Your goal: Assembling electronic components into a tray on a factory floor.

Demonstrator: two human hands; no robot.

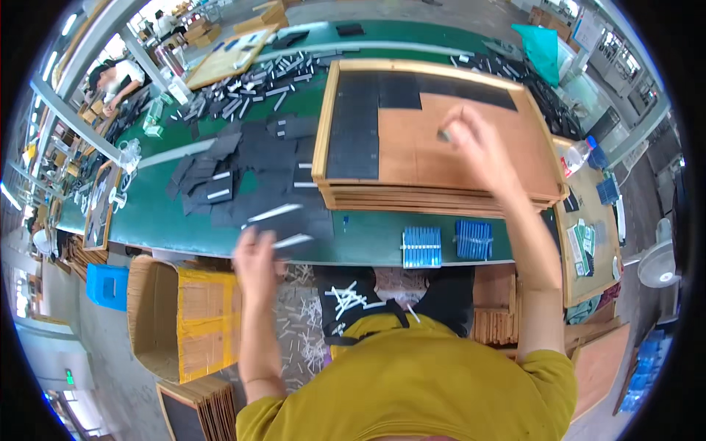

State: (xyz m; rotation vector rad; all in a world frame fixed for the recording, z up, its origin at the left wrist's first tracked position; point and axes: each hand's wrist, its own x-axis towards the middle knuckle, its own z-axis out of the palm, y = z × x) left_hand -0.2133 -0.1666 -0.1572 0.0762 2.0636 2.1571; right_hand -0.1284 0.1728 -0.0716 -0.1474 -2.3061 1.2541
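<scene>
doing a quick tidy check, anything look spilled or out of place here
Yes. White strips lie scattered over the person's lap, and more litter the floor below the green table. They look odd because they lie loose at all angles, unlike the blue bundles set side by side.

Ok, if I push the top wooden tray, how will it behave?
The wooden tray looks fairly stiff, given its raised frame around a flat base. Being broad and resting on a stack of similar trays, it may slide rather than tip. The flat black pieces inside could shift if loose.
</scene>
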